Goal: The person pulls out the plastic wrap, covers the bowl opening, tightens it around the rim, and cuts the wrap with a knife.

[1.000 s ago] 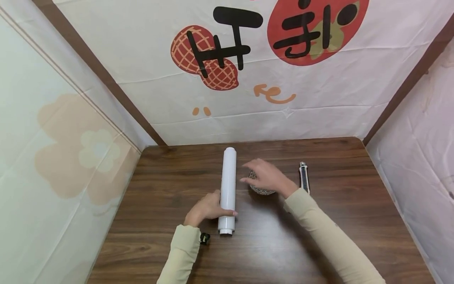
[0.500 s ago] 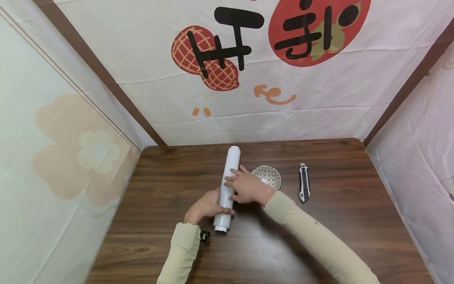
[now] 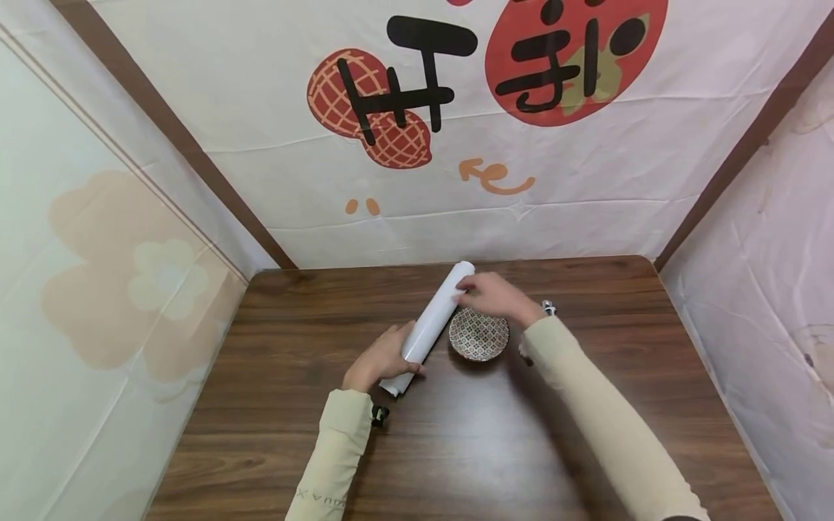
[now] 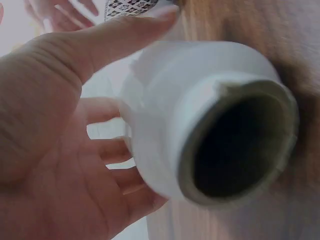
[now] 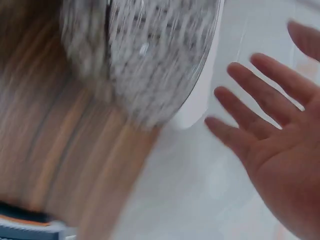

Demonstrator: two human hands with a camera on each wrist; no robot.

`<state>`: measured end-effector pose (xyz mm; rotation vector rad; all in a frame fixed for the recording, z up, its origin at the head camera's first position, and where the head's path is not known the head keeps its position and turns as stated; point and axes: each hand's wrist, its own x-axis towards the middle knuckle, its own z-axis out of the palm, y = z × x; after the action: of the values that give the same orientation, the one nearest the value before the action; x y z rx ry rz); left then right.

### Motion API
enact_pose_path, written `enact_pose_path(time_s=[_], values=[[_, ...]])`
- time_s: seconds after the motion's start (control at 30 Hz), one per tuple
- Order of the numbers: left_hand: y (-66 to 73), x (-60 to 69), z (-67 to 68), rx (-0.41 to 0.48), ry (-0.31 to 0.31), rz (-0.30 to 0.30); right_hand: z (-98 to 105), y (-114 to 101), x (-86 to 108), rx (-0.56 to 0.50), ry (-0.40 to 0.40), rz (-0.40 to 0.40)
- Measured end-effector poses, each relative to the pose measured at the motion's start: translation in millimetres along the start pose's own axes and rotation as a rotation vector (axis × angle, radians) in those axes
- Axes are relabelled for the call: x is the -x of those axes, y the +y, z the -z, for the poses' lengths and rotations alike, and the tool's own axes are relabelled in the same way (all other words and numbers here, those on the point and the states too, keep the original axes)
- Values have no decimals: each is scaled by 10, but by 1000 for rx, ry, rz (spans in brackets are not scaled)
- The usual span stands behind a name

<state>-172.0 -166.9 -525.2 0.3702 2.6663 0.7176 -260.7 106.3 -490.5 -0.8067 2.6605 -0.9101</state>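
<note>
dark wood-grain tbl (image 3: pixel 247 434), glare nr the front, far edge by white back wall (image 3: pixel 573 184) w/ red & black prints (image 3: pixel 399 148); pale flower (image 3: pixel 104 224) on left wall (image 3: pixel 59 123), brown strips (image 3: pixel 178 134) at corners. roll (image 3: pixel 430 325) lies diag. on tbl, bowl (image 3: pixel 478 334) just to its r. l hand (image 3: pixel 384 354) grips roll nr close end; r hand (image 3: pixel 493 295), fingers spread, by far end, contact unclear. cutter (image 3: pixel 549 308) partly hidden by r arm (image 3: pixel 599 405).
</note>
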Motion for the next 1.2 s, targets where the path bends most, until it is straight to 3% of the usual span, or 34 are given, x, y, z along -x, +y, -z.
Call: enact_pose_path(time_s=[0.1,0.23,0.33,0.43,0.63,0.73,0.87,1.03,1.2], values=[[-28,105,-23,2,13,36,112,292,-76,-108,56,-142],[-78,282,-74,17,51,85,131,580,-160,-193,29,-295],[-93,380,-109,49,90,100,97,690,-197,-276,23,-365],[-79,386,-134,72,113,78,78,731,-195,-356,11,-387],[-74,314,-135,13,184,8,55,804,-98,-394,3,-398],[-118,256,-97,-30,263,12,69,854,-26,-389,24,-412],[-206,93,-35,-24,333,21,128,940,93,-386,53,-437],[-287,-162,51,11,337,6,229,1028,258,-325,74,-452],[-309,-379,130,3,301,-21,273,1082,434,-323,67,-451]])
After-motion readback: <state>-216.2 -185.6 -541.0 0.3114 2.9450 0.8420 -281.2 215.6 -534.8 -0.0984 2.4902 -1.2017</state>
